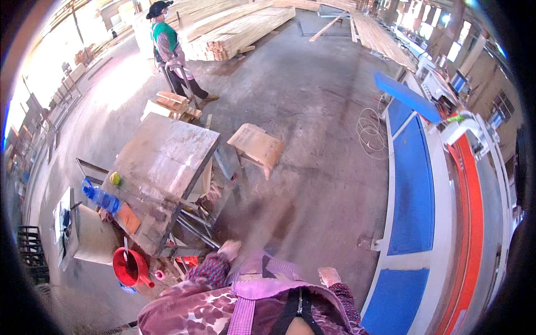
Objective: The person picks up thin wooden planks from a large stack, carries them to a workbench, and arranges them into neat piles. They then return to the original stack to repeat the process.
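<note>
Head view, left hand: the left hand (229,250) is beside the metal bars (198,230) under the surface (167,151); fingers look loosely curled, but blur hides whether they grip anything.
Right hand: the right hand (329,276) hangs above the floor, left of the blue-and-white machine (413,195), fingers bent inward; I cannot tell if something is held.
Snag risk: the left sleeve (209,267) could catch on the bars if the arm swings.
Spill risk: a knock might topple the blue bottle (100,197) near the surface's edge; contents unclear.
Red pan (124,274): a pale-handled tool (125,248) sits inside.
</note>
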`<state>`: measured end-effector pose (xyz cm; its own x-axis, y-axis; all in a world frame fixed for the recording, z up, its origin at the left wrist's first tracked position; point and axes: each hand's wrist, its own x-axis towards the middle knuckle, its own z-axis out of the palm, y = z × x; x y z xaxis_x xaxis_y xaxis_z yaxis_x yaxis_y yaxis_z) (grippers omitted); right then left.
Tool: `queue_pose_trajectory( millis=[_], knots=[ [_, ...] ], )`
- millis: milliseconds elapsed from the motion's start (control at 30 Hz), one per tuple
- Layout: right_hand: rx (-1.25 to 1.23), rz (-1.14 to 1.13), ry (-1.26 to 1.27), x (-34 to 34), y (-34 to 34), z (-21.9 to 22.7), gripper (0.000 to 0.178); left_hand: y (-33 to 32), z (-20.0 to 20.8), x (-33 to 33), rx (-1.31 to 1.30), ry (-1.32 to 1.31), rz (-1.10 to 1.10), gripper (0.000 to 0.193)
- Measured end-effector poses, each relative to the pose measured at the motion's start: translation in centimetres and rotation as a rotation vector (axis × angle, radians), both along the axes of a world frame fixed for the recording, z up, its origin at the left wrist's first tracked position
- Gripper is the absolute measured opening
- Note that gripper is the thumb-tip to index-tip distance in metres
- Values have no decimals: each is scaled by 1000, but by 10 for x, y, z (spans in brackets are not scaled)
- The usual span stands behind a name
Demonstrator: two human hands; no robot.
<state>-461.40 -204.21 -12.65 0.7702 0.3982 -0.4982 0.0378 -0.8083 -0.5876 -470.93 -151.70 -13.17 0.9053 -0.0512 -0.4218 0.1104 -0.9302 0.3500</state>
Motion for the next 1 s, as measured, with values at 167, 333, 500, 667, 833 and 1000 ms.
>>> queue_pose_trajectory(
  millis=[167,333,500,667,833,1000],
  knots=[
    [-158,467,-333,116,46,55,21,-37,169,244,-460,53,323,31],
    [-109,-631,714,250,46,-36,22,-37,175,427,-340,-119,171,33],
    [-365,714,-83,445,119,-57,27,83,-10,424,115,-143,302,33],
    [-255,186,-156,648,135,49,37,79,-24,429,182,214,-28,20],
    [31,-126,2,827,231,61,38,91,-24,478,-442,311,833,21],
    [16,68,-40,909,332,69,32,159,-34,606,-131,337,522,18]
  ],
)
